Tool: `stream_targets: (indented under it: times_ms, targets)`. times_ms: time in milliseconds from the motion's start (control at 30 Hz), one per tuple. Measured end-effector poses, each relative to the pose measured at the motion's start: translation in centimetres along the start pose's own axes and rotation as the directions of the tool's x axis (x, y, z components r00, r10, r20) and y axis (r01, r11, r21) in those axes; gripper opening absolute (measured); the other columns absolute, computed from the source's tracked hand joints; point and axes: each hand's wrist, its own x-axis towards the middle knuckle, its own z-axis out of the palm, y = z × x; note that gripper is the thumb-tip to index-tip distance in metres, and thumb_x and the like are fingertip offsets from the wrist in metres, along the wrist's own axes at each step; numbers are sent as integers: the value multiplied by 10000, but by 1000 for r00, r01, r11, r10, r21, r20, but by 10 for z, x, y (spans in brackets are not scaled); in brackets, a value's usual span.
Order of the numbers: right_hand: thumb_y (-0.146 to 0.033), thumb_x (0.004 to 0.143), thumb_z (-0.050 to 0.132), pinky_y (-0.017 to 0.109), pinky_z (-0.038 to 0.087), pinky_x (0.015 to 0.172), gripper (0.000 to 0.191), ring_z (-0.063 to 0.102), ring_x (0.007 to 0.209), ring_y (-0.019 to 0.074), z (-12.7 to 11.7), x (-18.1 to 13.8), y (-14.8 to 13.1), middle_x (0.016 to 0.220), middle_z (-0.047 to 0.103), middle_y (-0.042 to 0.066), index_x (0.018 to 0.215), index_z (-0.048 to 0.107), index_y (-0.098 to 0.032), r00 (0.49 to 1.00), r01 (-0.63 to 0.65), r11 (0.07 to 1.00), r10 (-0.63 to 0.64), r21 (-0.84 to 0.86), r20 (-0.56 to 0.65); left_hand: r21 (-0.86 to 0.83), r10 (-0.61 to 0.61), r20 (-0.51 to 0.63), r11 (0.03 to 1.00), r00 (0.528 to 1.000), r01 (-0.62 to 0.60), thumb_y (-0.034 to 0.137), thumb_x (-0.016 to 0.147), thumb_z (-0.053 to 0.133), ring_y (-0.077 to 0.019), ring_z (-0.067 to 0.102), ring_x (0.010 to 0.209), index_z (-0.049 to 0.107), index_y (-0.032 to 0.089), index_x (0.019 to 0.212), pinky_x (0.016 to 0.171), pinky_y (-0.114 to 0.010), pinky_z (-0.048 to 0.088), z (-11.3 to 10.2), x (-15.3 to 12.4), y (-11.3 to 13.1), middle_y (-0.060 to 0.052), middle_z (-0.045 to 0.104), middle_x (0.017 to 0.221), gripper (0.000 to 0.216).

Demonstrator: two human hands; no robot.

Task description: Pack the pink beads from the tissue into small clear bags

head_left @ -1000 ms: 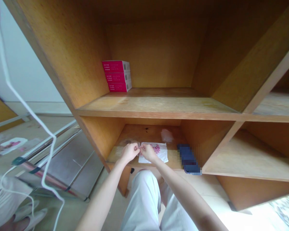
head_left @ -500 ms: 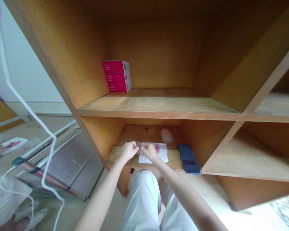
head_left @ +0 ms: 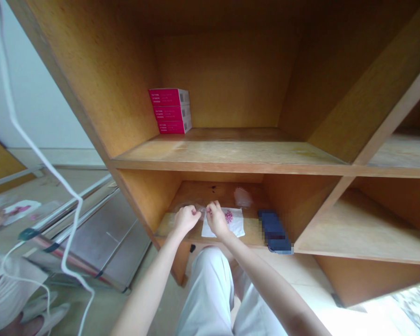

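My left hand (head_left: 186,221) and my right hand (head_left: 216,220) sit close together above the lower wooden shelf (head_left: 210,196). Their fingertips pinch a thin, clear plastic film (head_left: 192,206), which is hard to make out. Just under my right hand lies a white paper sheet (head_left: 235,223) with a pink dotted pattern, partly covered by my wrist. Another translucent scrap (head_left: 243,197) rests further back on the shelf. To the right lies a dark blue object (head_left: 275,231), pixelated beyond recognition.
Several stacked magenta boxes (head_left: 170,111) stand on the upper shelf (head_left: 231,151). A white cable (head_left: 38,156) hangs at left, beside metal-edged panels (head_left: 101,238) on the floor. A person in pale clothing (head_left: 7,289) sits at lower left. My knees (head_left: 206,294) are below the shelf.
My hands have drawn slightly apart, from nearly touching to a small gap. My right hand has risen a little, further back over the paper sheet.
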Motion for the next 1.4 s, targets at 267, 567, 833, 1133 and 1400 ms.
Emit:
stream_targets:
  times_ms: [267, 567, 833, 1133, 1400]
  targets:
    - [-92, 790, 378, 292, 431, 799, 301, 531, 940, 167, -3, -4, 8, 1138, 483, 84, 864, 647, -206, 986, 110, 989, -121, 99, 117, -7, -48, 10, 999, 999, 48, 357, 734, 473, -194, 594, 668, 590, 175, 665, 500, -239, 296, -2, -2, 0, -64, 649, 700, 227]
    - [-128, 783, 437, 278, 427, 764, 264, 575, 843, 168, -2, 2, 6, 912, 640, 61, 916, 653, -202, 981, 53, 993, -71, 104, 180, -52, 214, -51, 975, 975, -217, 257, 758, 435, -178, 565, 743, 562, 188, 731, 661, -268, 381, 6, -13, 6, -36, 617, 732, 147]
    - [-228, 747, 545, 259, 418, 709, 148, 595, 764, 178, -15, 7, 8, 833, 663, 53, 816, 672, -196, 972, -5, 996, -15, 86, 233, -109, 540, -170, 821, 824, -561, 184, 633, 552, -258, 215, 1258, 278, 184, 1280, 1023, -429, 177, 12, -16, -4, -93, 269, 1368, 703]
    - [-300, 730, 569, 219, 412, 645, 164, 584, 705, 146, -24, 8, 2, 750, 656, 20, 730, 675, -174, 940, -55, 963, -39, 263, 340, -230, 525, 1, 829, 851, -510, 380, 562, 685, -229, 431, 1109, 463, 227, 1127, 1021, -420, 183, 15, 3, -10, -56, 523, 1148, 626]
    - [-373, 674, 625, 279, 440, 728, 327, 592, 804, 183, -21, 5, 9, 882, 651, 58, 918, 656, -157, 937, -142, 906, -8, 400, 350, -337, 516, -62, 795, 854, -505, 321, 594, 672, -198, 503, 963, 526, 200, 997, 877, -336, 369, 10, -1, -3, -51, 564, 1004, 445]
